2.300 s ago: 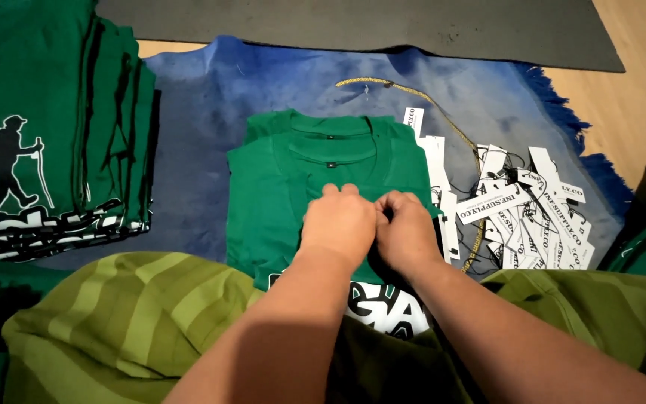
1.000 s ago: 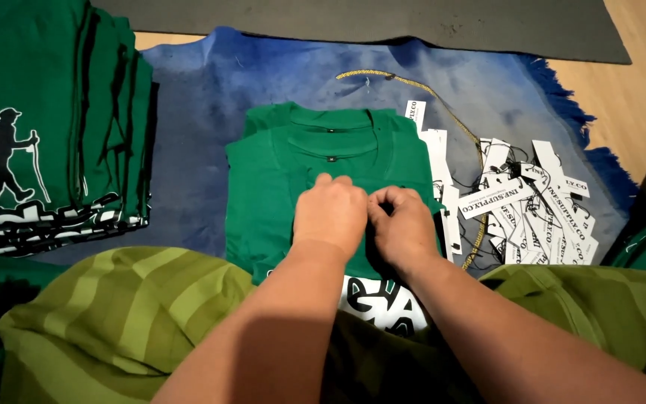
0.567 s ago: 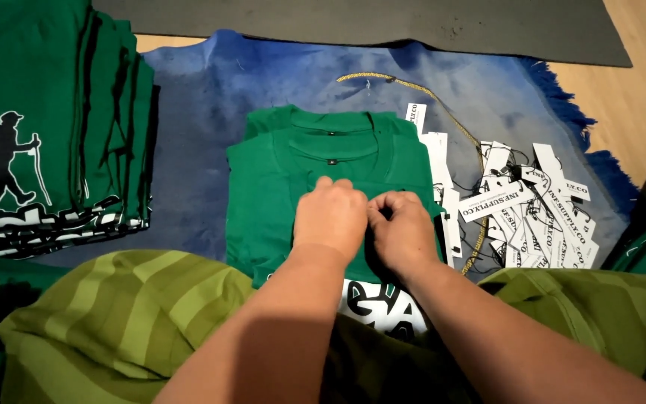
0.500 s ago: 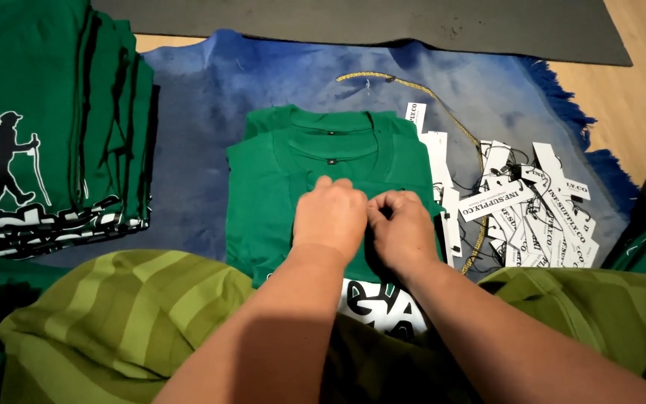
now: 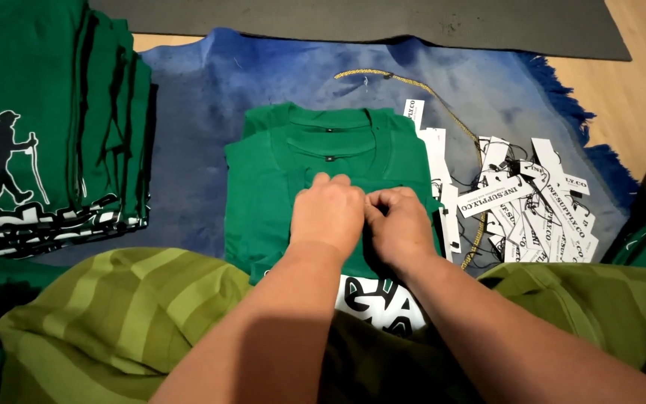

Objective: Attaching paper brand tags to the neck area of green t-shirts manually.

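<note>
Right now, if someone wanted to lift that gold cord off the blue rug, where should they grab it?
Probably at the gold cord's top bend, coming from above: there it lies bare on the blue rug, while lower down it runs among the white paper tags.

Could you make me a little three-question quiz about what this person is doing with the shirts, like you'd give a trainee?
1. True or false: both hands rest on the folded green shirt in the middle.
2. Where do the white paper tags lie? A) to the right of that shirt B) on top of the tall stack C) on the bare wooden floor
3. What is printed on the top of the tall shirt stack at the left?

Key
1. True: the left hand and right hand sit side by side on it, fingers curled down.
2. A, on the blue rug.
3. A black figure of a hiker with a stick.
</note>
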